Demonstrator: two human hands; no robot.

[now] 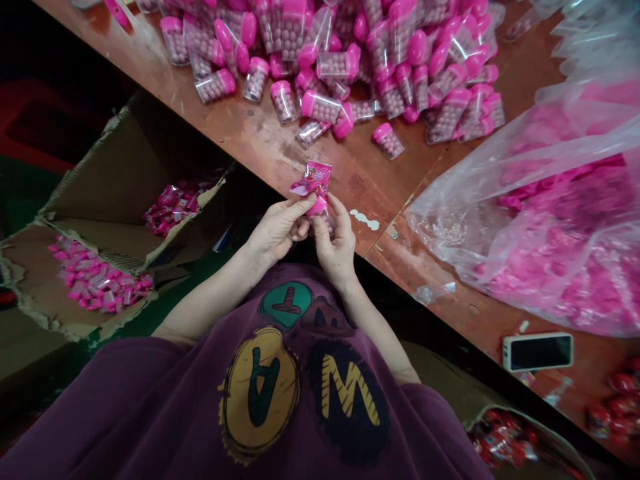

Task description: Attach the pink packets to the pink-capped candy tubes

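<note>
In front of my body, at the table's edge, both hands meet around a small candy jar (pixel 319 205) with a pink lid. A printed pink wrapper (pixel 318 176) sticks up above the lid; whether it is fixed to the jar I cannot tell. My left hand (pixel 281 227) pinches at the lid and wrapper with thumb and forefinger. My right hand (pixel 336 241) is closed round the clear body of the jar, hiding most of it. Beyond my hands, a heap of similar pink-lidded jars (pixel 320 107) filled with pale balls covers the table's far part.
A clear plastic bag (pixel 550 247) of pink pieces lies on the table (pixel 400 260) at the right, near a phone (pixel 537 351). Cardboard boxes (pixel 115 187) at the left hold pink items. Red wrapped pieces (pixel 505 437) fill a container at the lower right.
</note>
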